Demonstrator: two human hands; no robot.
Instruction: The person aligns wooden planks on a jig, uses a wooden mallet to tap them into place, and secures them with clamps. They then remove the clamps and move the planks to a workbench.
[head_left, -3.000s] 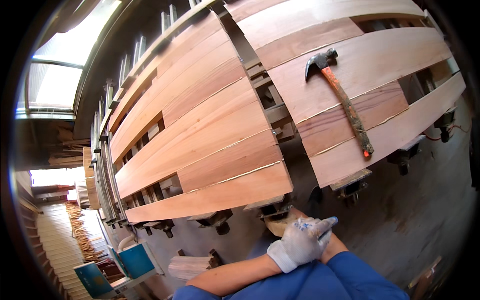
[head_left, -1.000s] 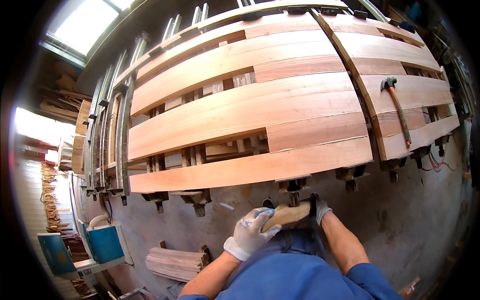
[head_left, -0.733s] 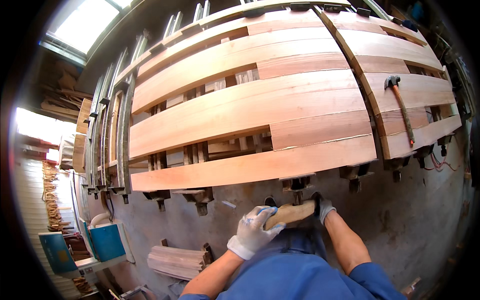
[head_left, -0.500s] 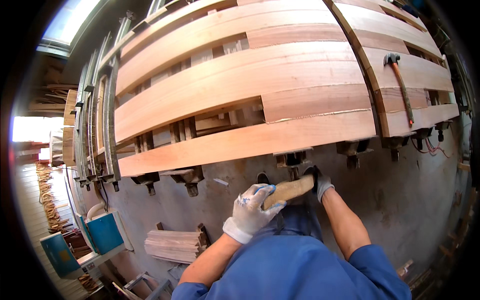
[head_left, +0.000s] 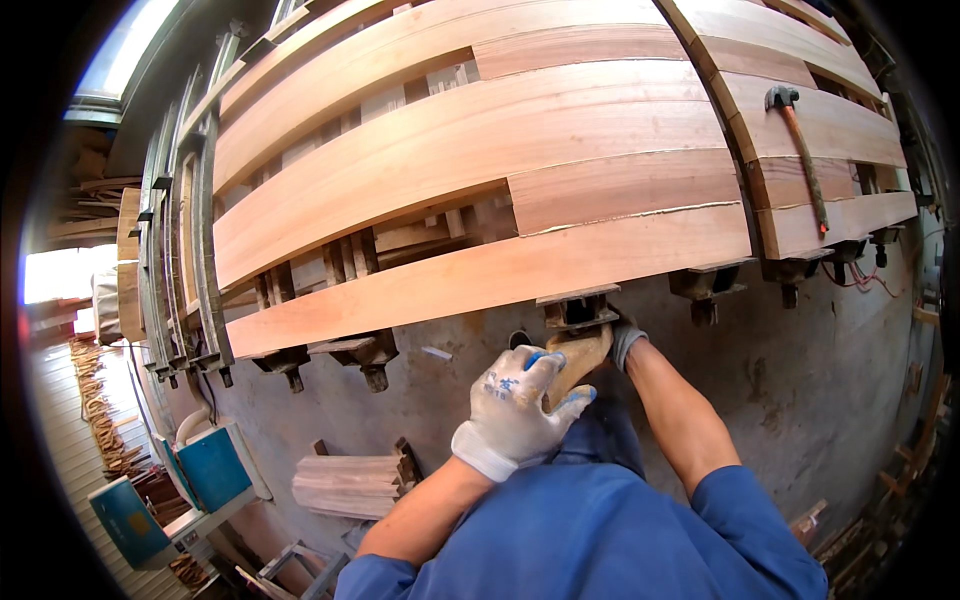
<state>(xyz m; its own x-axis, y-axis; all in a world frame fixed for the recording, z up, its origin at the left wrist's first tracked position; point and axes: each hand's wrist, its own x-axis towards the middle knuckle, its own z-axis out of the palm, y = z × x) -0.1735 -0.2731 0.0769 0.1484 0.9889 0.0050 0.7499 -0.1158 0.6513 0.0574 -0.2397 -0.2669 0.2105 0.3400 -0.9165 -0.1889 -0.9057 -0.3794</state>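
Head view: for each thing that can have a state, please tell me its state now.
Left gloved hand: closed on the small pale wooden block.
Right gloved hand: at the block's far end, grip hidden.
Long reddish wooden boards: lying side by side across the clamp rack.
Wooden-handled hammer: lying on the boards, untouched.

Clamp rack (head_left: 210, 300) w/ boards (head_left: 480, 150), hammer (head_left: 800, 150)

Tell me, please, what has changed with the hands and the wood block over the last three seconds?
The left hand, alone and without the block three seconds ago, now grips the wood block together with the right hand, and both have carried it up against the clamp under the lowest board. The hammer stays on the boards.
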